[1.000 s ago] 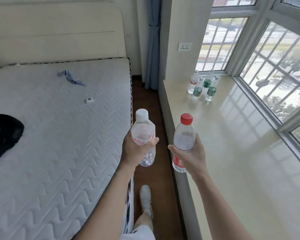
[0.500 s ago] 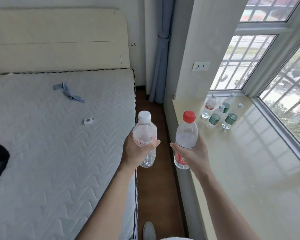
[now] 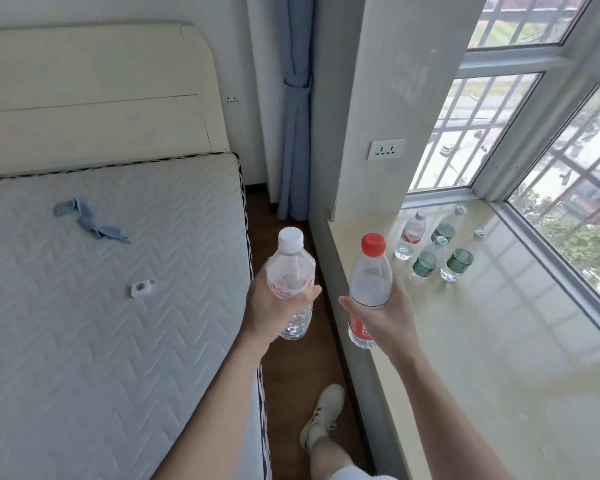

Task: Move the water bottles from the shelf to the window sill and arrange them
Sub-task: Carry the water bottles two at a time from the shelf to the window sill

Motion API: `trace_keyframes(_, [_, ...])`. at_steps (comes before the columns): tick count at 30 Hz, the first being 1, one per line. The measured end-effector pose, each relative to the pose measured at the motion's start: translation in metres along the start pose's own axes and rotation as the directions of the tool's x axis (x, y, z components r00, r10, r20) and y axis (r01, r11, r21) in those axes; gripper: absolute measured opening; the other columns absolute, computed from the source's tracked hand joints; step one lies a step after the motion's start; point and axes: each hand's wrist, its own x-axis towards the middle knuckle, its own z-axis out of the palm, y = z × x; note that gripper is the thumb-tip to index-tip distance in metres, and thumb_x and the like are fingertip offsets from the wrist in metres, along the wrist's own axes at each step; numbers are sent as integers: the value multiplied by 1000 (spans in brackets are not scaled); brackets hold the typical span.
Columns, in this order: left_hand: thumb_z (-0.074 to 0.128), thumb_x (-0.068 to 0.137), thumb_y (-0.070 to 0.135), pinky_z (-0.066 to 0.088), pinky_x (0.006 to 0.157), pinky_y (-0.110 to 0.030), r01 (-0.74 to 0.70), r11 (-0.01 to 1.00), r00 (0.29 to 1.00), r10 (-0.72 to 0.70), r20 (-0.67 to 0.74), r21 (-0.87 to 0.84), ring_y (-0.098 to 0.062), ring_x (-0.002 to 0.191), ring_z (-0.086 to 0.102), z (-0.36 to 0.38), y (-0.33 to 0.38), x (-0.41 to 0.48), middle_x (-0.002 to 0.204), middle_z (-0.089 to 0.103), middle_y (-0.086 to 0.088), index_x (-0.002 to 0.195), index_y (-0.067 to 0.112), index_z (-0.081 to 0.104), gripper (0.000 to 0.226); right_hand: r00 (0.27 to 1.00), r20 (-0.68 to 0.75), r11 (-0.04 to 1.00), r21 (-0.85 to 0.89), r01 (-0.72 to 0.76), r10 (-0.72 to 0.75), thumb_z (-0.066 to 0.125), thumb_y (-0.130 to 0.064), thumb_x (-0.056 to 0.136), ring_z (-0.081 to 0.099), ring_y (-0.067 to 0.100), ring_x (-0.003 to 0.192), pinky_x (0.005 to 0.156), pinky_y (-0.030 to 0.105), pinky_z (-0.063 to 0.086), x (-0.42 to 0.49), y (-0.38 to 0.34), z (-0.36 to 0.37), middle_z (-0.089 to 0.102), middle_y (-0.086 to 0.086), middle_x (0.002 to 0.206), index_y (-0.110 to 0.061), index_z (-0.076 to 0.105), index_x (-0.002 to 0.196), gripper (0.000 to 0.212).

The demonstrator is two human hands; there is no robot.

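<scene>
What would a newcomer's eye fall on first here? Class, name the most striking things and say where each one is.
First, the two bottles held upright mid-view: a white-capped bottle in the left hand and a red-capped bottle in the right hand. Next, four bottles stand clustered at the far end of the window sill, beside the window. The bare mattress fills the left side.

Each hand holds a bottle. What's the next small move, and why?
Probably carry the red-capped bottle in the right hand forward and stand it on the window sill beside the four bottles there: it hangs at the sill's edge, while the left hand holds the white-capped bottle over the floor.
</scene>
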Motion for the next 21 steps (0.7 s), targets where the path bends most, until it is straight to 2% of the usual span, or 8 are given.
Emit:
trace_keyframes(3, [88, 72, 23, 43, 68, 2, -20, 1000, 999, 19, 30, 17, 19, 94, 55, 17, 4, 44, 101, 59, 19, 114, 33, 51, 57, 999, -32, 1000, 30, 7, -6, 87, -44, 59, 66, 11, 99, 87, 42, 57, 44, 0, 0, 68, -11, 104, -38, 57, 114, 63])
trace_keyframes(5, [88, 70, 25, 46, 72, -6, -30, 999, 999, 29, 41, 24, 8, 97, 59, 31, 6, 78, 103, 62, 16, 115, 31, 54, 57, 999, -54, 999, 42, 7, -5, 89, -39, 61, 66, 8, 98, 84, 34, 56, 76, 0, -2, 67, -13, 102, -36, 57, 113, 61])
trace_keyframes(8, [88, 69, 23, 47, 77, -15, -29, 1000, 997, 29, 73, 3, 1, 97, 62, 55, 20, 127, 105, 66, 13, 116, 29, 59, 56, 995, -102, 998, 61, -10, 16, 90, -30, 65, 64, 1, 98, 80, 21, 48, 127, 0, -11, 67, -15, 103, -35, 57, 114, 60])
trace_keyframes(14, [90, 67, 23, 51, 76, -16, -41, 999, 972, 47, 228, -31, -2, 94, 65, 128, 48, 209, 102, 70, 8, 111, 30, 62, 52, 969, -236, 997, 54, -56, 68, 88, -28, 66, 60, -1, 88, 69, 20, 46, 209, 3, -59, 62, -13, 94, -34, 54, 100, 49])
trace_keyframes(16, [90, 67, 22, 50, 71, -11, -42, 999, 956, 47, 288, -25, 2, 90, 65, 156, 60, 227, 100, 70, 8, 108, 28, 64, 50, 949, -296, 994, 72, -85, 103, 88, -30, 65, 60, -2, 88, 73, 24, 49, 223, 9, -81, 62, -15, 93, -34, 54, 101, 50])
trace_keyframes(18, [90, 65, 22, 51, 71, -12, -57, 998, 935, 63, 350, -26, 7, 85, 63, 185, 71, 240, 97, 69, 12, 104, 31, 64, 48, 920, -363, 989, 94, -118, 144, 89, -30, 64, 62, 1, 89, 75, 26, 52, 228, 18, -104, 63, -14, 93, -32, 56, 101, 50])
trace_keyframes(21, [90, 67, 17, 48, 68, -10, -87, 995, 883, 95, 459, -38, 5, 80, 64, 229, 87, 251, 85, 70, 17, 100, 26, 65, 42, 850, -480, 975, 144, -169, 218, 90, -33, 61, 65, 8, 88, 76, 33, 56, 227, 33, -138, 66, -10, 91, -29, 56, 100, 52])
